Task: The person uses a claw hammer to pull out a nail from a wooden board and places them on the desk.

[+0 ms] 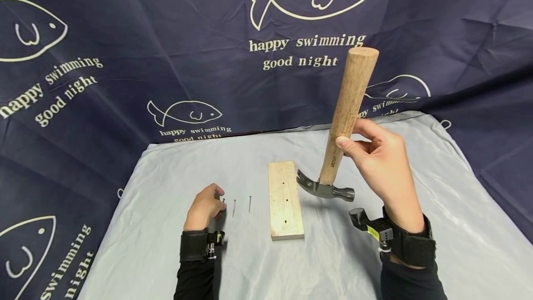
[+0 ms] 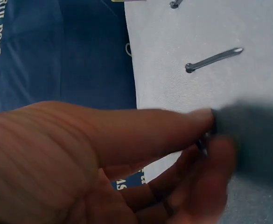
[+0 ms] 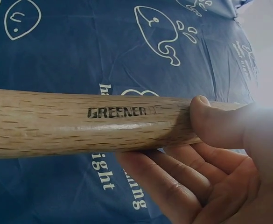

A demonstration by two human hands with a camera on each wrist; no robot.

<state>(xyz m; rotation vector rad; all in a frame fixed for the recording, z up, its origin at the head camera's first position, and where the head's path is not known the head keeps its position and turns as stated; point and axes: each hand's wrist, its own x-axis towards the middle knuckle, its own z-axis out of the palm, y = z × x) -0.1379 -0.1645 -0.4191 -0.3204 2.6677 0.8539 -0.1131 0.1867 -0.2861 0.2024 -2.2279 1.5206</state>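
My right hand (image 1: 385,165) holds a claw hammer (image 1: 350,101) by its wooden handle, thumb on one side and fingers on the other. The hammer hangs head down, its dark metal head (image 1: 325,190) over the cloth just right of a wooden block (image 1: 276,203). Three dark spots run along the block's top. At the left, my left hand (image 1: 205,205) is low over the cloth, pinching a nail (image 2: 203,144) between thumb and finger; most of that nail is hidden. Beside this hand lie two more nails, a nearer one (image 1: 234,208) and a farther one (image 1: 250,204).
A pale cloth (image 1: 333,263) covers the table. Behind and to the left hangs a dark blue curtain (image 1: 233,78) with fish drawings and lettering. Each wrist wears a strapped camera, the right one (image 1: 370,226) jutting toward the hammer head.
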